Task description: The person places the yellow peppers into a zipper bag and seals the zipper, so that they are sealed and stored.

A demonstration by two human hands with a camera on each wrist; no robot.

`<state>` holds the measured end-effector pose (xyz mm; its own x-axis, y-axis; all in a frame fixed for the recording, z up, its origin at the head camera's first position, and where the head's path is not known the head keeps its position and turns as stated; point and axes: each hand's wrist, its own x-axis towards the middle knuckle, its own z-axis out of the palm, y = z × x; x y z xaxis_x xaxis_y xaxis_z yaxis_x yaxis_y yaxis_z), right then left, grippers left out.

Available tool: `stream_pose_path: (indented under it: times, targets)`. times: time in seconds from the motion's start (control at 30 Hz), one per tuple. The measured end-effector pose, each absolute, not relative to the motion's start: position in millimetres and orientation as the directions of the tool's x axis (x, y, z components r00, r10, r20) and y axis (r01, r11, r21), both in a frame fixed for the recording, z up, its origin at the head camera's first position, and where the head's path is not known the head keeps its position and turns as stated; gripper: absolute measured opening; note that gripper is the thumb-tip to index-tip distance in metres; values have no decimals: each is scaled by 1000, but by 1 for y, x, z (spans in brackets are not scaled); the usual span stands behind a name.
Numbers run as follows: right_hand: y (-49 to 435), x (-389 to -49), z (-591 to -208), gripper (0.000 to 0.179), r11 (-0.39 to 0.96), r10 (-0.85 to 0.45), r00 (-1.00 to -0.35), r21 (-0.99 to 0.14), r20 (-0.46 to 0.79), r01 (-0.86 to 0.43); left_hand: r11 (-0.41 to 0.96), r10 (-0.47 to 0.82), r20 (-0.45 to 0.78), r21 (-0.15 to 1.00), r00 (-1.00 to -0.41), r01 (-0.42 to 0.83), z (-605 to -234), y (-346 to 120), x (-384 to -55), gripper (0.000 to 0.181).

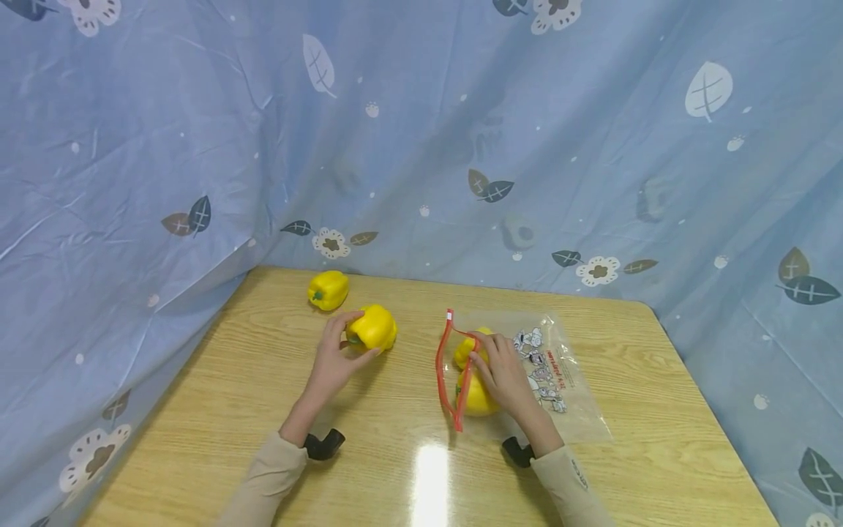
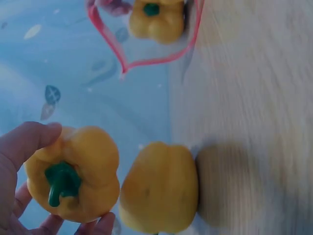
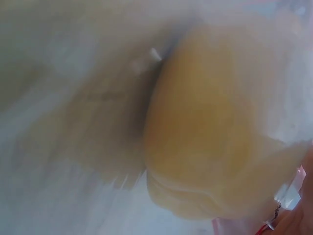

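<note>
My left hand [image 1: 331, 364] grips a yellow bell pepper [image 1: 375, 327], thumb on one side and fingers on the other. In the left wrist view the green stem [image 2: 62, 182] of this pepper faces the camera. Behind it, another yellow bell pepper [image 1: 328, 290] sits on the table. To the right lies a clear zip bag [image 1: 582, 413] with a red-edged mouth, spread open toward the left. Two yellow peppers are inside, a nearer one [image 1: 479, 397] and a farther one [image 1: 464, 353] partly covered by my right hand [image 1: 506, 372], which pinches the mouth's upper edge.
The wooden table [image 1: 395, 446] ends at a blue patterned curtain [image 1: 421, 132] behind and at both sides. Black curved pieces, one at the left wrist [image 1: 324, 444] and one at the right wrist [image 1: 518, 452], stick out over the table.
</note>
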<state>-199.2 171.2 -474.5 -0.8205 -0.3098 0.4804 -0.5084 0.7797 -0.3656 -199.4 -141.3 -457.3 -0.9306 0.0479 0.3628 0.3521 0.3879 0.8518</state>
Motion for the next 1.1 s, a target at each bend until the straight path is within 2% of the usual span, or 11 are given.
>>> stream_pose_path:
  times: [0.27, 0.57, 0.7, 0.9, 1.1]
  targets:
    - [171, -198, -474, 38, 788, -296, -846, -388, 442, -478, 374, 144, 386, 831, -911, 411, -466, -123, -196, 63]
    - [172, -199, -474, 37, 784, -301, -842, -386, 448, -486, 317, 239, 300, 875, -924, 366, -470, -108, -190, 63]
    - [172, -199, -474, 38, 781, -303, -840, -387, 451, -490, 287, 289, 286, 884, -913, 368, -472, -105, -188, 63]
    - [173, -199, -474, 38, 780, -309, -835, -381, 455, -496, 322, 352, 264, 867, -898, 381, -475, -101, -185, 63]
    - [173, -198, -473, 38, 776, -315, -829, -377, 461, -505, 281, 426, 248, 878, -870, 388, -478, -97, -182, 63]
